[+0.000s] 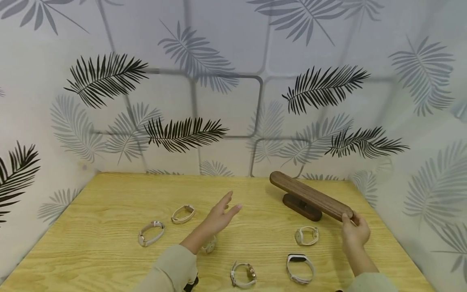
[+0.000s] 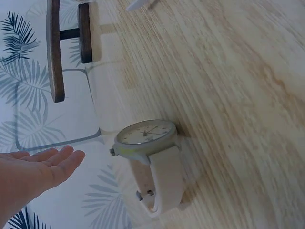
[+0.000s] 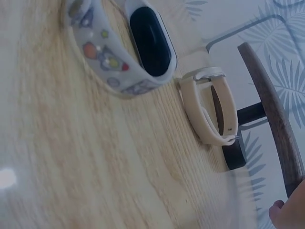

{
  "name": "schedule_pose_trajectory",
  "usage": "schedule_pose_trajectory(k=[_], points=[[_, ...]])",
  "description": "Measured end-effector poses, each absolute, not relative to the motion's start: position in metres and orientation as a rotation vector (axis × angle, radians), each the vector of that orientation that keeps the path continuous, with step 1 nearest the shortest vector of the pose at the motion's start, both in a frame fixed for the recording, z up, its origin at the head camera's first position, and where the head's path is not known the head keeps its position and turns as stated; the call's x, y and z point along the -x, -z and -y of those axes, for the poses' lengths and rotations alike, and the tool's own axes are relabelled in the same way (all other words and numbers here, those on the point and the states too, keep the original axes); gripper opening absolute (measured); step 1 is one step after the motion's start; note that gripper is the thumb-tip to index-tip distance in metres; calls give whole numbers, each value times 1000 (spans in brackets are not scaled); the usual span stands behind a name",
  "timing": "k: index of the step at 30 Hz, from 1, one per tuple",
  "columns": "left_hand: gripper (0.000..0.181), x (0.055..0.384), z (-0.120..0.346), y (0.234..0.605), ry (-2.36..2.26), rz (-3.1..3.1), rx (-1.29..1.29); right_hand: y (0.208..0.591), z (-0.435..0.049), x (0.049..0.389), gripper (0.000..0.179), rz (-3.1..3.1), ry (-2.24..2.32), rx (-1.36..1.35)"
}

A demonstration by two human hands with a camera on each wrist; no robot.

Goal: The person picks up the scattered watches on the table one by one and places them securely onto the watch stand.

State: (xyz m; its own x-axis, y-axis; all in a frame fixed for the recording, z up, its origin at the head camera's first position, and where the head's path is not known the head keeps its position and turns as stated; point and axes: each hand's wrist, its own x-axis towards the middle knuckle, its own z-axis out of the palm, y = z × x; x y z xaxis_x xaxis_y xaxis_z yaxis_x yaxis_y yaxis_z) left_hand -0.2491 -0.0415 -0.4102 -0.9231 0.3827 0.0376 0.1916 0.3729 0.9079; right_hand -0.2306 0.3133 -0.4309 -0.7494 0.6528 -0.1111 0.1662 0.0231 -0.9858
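A dark brown wooden T-shaped stand (image 1: pixel 310 195), with a long rounded bar on a short post over a smaller base, is at the back right of the table. My right hand (image 1: pixel 356 234) pinches the near right end of the bar between thumb and fingers. Over the middle of the table, my left hand (image 1: pixel 219 218) holds nothing, its fingers extended toward the stand. Below that wrist is a pale-strapped round watch (image 2: pixel 145 133), partly hidden in the head view. Another pale-strapped watch (image 1: pixel 299 236) stands in front of the stand's base.
A fitness band (image 1: pixel 300 269) with a black screen and patterned strap sits at the front right. Left of it is a watch with a shiny case (image 1: pixel 251 272). Two more watches, a nearer one (image 1: pixel 142 240) and a farther one (image 1: pixel 188 208), lie on the left. A leaf-patterned backdrop surrounds the wooden table (image 1: pixel 91 227).
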Motion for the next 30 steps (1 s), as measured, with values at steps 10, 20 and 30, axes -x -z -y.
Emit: schedule_pose_trajectory(k=[10, 20, 30], points=[[66, 256, 44, 417, -1701, -2413, -425, 427, -324, 240, 53, 2040, -1821, 761], [64, 256, 35, 412, -1711, -2378, -428, 425, -344, 253, 52, 2320, -1745, 640], [63, 271, -14, 405, -1719, -2316, -404, 424, -358, 251, 54, 2376, -1751, 571]])
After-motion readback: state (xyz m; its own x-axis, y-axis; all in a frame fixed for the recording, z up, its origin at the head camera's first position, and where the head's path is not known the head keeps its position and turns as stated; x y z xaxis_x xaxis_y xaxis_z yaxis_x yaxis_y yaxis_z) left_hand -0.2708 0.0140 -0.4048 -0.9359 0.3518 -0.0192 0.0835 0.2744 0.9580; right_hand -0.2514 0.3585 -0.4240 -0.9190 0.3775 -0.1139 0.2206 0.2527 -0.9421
